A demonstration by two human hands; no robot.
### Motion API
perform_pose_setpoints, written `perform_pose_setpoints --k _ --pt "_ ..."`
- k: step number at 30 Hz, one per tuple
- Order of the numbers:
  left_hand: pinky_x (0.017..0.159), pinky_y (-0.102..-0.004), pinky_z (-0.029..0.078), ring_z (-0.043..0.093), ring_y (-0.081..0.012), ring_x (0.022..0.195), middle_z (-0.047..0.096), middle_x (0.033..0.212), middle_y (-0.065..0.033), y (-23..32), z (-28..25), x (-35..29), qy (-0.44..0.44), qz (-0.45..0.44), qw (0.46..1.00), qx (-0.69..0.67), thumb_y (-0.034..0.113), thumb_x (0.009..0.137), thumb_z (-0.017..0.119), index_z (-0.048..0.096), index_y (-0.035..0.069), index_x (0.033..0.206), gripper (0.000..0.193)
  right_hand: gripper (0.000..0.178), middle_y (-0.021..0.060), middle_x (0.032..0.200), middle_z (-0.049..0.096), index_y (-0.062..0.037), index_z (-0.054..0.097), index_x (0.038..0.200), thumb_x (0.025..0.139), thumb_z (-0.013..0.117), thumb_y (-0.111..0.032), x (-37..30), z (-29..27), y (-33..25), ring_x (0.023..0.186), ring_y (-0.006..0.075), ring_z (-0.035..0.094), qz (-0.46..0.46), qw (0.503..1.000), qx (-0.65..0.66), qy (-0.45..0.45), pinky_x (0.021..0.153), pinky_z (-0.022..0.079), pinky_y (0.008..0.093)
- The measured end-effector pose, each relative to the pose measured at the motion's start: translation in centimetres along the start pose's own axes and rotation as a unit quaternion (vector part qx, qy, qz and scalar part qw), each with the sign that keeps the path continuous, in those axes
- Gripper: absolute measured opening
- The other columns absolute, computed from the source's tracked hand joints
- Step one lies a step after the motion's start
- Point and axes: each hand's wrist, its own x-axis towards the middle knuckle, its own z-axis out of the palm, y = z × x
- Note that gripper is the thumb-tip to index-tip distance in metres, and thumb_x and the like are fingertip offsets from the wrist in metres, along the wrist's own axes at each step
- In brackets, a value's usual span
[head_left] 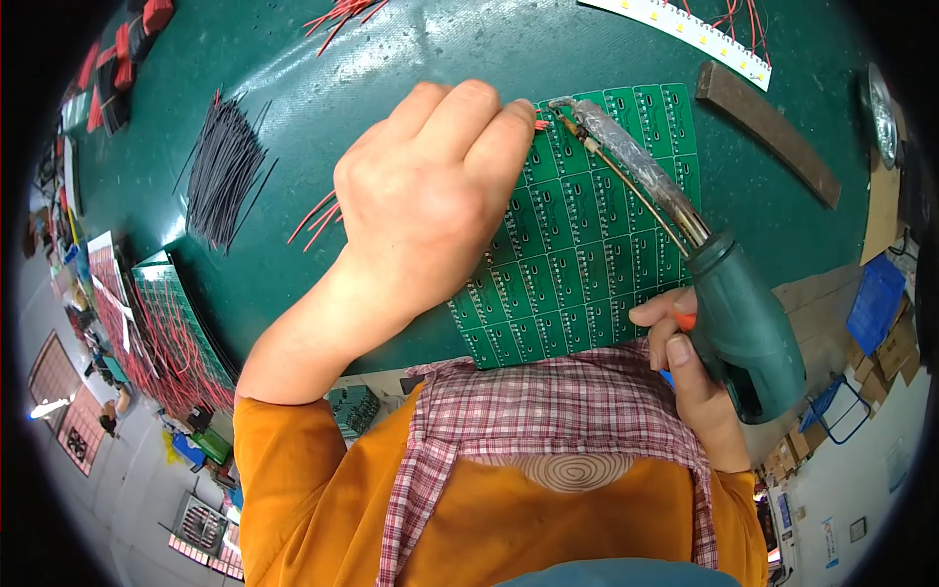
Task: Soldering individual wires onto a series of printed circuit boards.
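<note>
A green panel of small circuit boards (587, 256) lies on the table near its front edge. My left hand (425, 186) is closed over the panel's left side, pinching red wires (318, 217). Their tails stick out to the left, and a bit of red shows at the fingertips by the board. My right hand (690, 367) grips a green soldering gun (748, 318), one finger by its orange trigger. The gun's thin metal tip and wrapped barrel reach over the panel's far rows, close to my left fingertips. Whether the tip touches the board I cannot tell.
A bundle of black wires (225, 176) lies left. Beyond the panel are more red wires (342, 12) and a white strip with yellow squares (694, 39). A dark bar (768, 132) rests at right. Boards with red wires (181, 303) sit at the left edge.
</note>
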Motion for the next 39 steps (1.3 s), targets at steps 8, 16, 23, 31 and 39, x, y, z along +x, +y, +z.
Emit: perform_pose_setpoints --k 8,16,23,31,39 --pt "0.053 -0.0286 0.044 0.055 -0.0188 0.061 0.056 0.070 -0.0032 0.2 0.3 0.2 0.026 0.007 1.000 0.007 -0.001 0.065 0.065 0.065 0.007 0.085 0.022 0.023 0.0178 0.091 0.059 -0.0018 0.045 0.103 0.087 0.054 -0.014 0.1 -0.3 0.3 0.057 0.0091 0.046 -0.021 0.998 -0.048 -0.018 0.055 0.044 0.0252" --pt "0.046 -0.0258 0.043 0.052 -0.0145 0.061 0.050 0.071 -0.0005 -0.3 1.1 -0.1 0.067 0.045 0.995 0.051 0.011 0.061 0.062 0.062 0.009 0.080 0.020 0.034 0.0185 0.091 0.060 -0.0003 0.042 0.112 0.087 0.055 -0.020 -0.2 -1.1 0.2 0.055 0.0099 0.048 0.023 0.999 0.022 0.027 0.053 0.043 0.0244" --pt "0.064 -0.0298 0.049 0.060 -0.0244 0.072 0.061 0.081 -0.0120 -1.0 -1.9 1.3 0.051 -0.007 0.998 -0.033 -0.014 0.066 0.056 0.064 0.000 0.090 0.029 0.032 0.0179 0.090 0.061 -0.0008 0.043 0.111 0.087 0.055 -0.019 0.1 -1.2 0.1 0.056 0.0099 0.049 0.021 0.999 0.037 0.018 0.052 0.044 0.0250" --pt "0.054 -0.0288 0.045 0.055 -0.0194 0.062 0.057 0.073 -0.0048 0.5 0.2 0.8 0.025 0.003 1.000 0.000 -0.001 0.065 0.061 0.064 0.005 0.087 0.024 0.032 0.0163 0.091 0.061 -0.0009 0.043 0.113 0.088 0.054 -0.019 0.4 -1.6 0.5 0.057 0.0100 0.049 -0.005 1.000 0.012 -0.014 0.053 0.045 0.0251" --pt "0.046 -0.0267 0.042 0.051 -0.0161 0.057 0.051 0.068 -0.0011 0.3 1.3 0.3 0.077 0.039 0.996 0.008 0.007 0.061 0.062 0.062 0.007 0.079 0.018 0.027 0.0170 0.095 0.059 -0.0034 0.045 0.110 0.090 0.053 -0.019 0.0 -2.2 0.6 0.059 0.0103 0.048 0.002 0.997 -0.035 -0.066 0.056 0.044 0.0252"
